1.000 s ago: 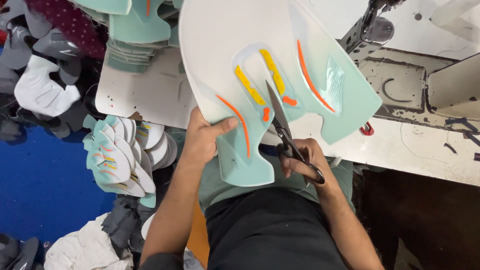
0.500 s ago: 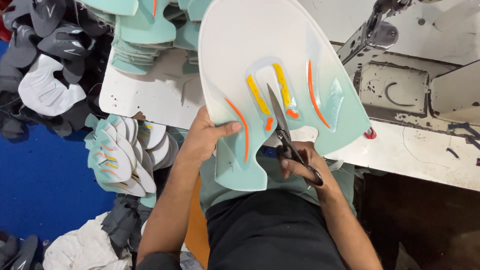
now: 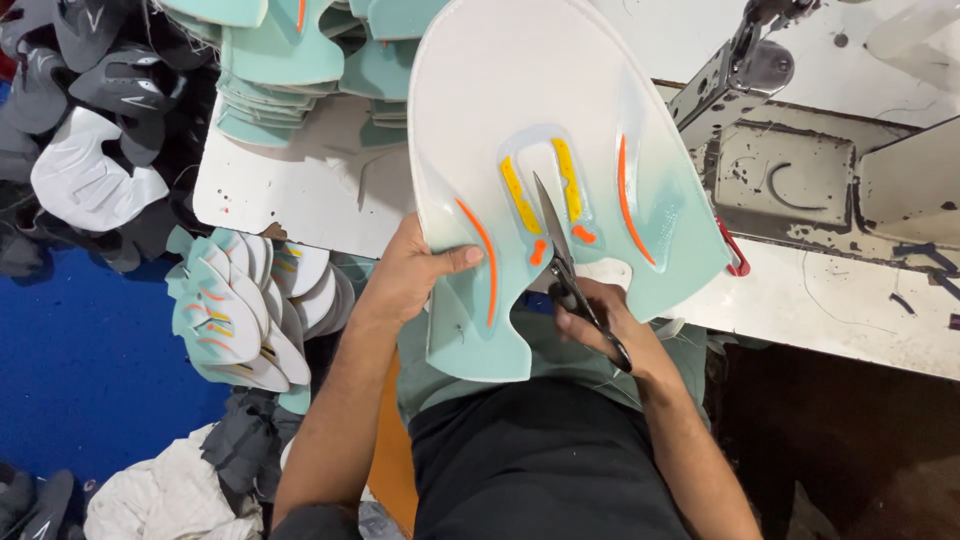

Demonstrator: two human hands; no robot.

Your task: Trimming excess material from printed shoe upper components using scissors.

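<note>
A large white and mint-green shoe upper piece (image 3: 540, 110) with orange and yellow stripes is held up over the table edge. My left hand (image 3: 405, 275) grips its lower left edge, thumb on top. My right hand (image 3: 600, 320) holds black scissors (image 3: 560, 250) by the handles. The blades point up into the middle of the piece, between the yellow stripes.
A white worktable (image 3: 300, 190) carries stacks of mint-green pieces (image 3: 280, 60) at the back. A sewing machine (image 3: 800, 150) stands at the right. A pile of finished white and green pieces (image 3: 235, 320) lies at the left, dark and white fabric parts (image 3: 80, 150) beyond it.
The piece has shifted up and slightly right in view, and the scissor blades have pushed further up into its middle. Both hands keep their grips.
</note>
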